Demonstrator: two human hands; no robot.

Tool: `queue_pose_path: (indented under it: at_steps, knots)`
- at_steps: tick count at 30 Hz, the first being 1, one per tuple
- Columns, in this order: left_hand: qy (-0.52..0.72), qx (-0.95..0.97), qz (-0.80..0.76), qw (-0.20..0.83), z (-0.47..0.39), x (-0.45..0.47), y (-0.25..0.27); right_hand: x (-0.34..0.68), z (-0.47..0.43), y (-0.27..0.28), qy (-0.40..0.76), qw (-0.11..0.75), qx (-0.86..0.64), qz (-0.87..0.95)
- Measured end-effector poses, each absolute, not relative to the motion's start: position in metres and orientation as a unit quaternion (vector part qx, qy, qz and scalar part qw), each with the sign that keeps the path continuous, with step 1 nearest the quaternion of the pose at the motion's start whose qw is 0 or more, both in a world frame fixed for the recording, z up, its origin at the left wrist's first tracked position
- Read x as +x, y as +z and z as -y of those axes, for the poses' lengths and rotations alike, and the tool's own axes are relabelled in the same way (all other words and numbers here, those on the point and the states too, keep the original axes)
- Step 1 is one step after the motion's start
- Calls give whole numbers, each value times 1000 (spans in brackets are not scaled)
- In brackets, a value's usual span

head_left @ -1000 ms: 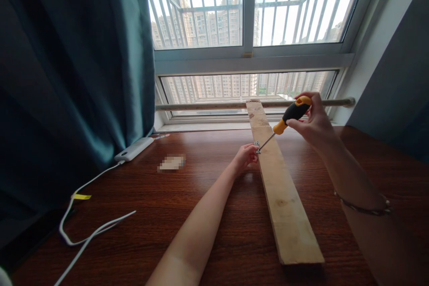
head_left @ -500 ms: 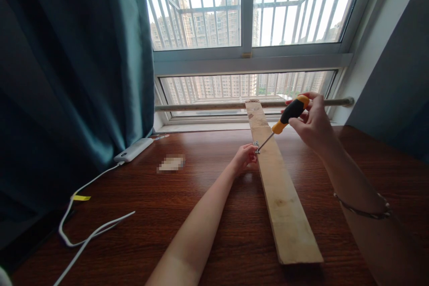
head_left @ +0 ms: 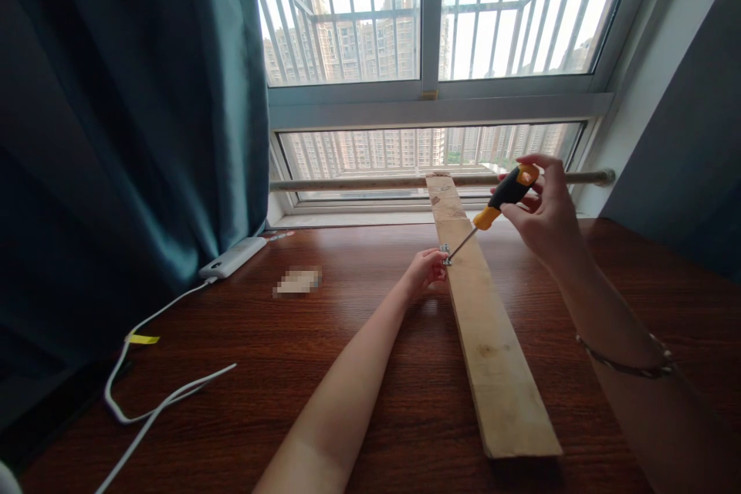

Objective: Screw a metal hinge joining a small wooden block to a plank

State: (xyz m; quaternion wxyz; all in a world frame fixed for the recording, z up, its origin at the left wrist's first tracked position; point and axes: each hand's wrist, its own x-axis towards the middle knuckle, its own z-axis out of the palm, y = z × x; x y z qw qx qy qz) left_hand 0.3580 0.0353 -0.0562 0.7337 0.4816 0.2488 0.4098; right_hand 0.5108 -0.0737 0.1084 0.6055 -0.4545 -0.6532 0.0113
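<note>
My right hand (head_left: 547, 208) grips the yellow and black handle of a screwdriver (head_left: 509, 193), its fingers round the handle's upper end. The screwdriver slants down to the left, and its tip meets a small silver metal fitting (head_left: 445, 253) on the left edge of a long wooden board (head_left: 492, 347). At that same edge, my left hand (head_left: 425, 272) is closed with its fingertips pinching the fitting. The fitting is too small to make out in detail, and some left fingers are hidden.
The board lies lengthwise on a dark wooden table (head_left: 347, 332), its far end by a metal rail (head_left: 359, 184) at the window. On the left are a white power bank (head_left: 235, 256), a white cable (head_left: 156, 409), a blurred-out patch (head_left: 297, 282) and a blue curtain (head_left: 231, 93).
The whole view has shifted slightly to the right. My right hand has turned a little on the screwdriver handle; the tip stays at the fitting and my left hand stays in place.
</note>
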Motion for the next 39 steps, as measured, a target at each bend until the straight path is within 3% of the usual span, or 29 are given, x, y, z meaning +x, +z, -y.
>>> queue_pose_path:
  at_steps: [8, 15, 24, 30, 39]
  knots:
    - [410, 484, -248, 733, -36, 358, -56, 512, 72, 106, -119, 612, -510, 593]
    - [412, 486, -247, 730, -36, 358, -56, 515, 73, 109, 11, 629, -456, 630]
    - [412, 489, -247, 728, -36, 358, -56, 517, 68, 106, -98, 624, -526, 570]
    - [412, 492, -249, 726, -36, 358, -57, 533, 72, 111, -146, 540, -575, 597]
    - [414, 494, -251, 722, -35, 358, -56, 526, 81, 115, -91, 530, -535, 651]
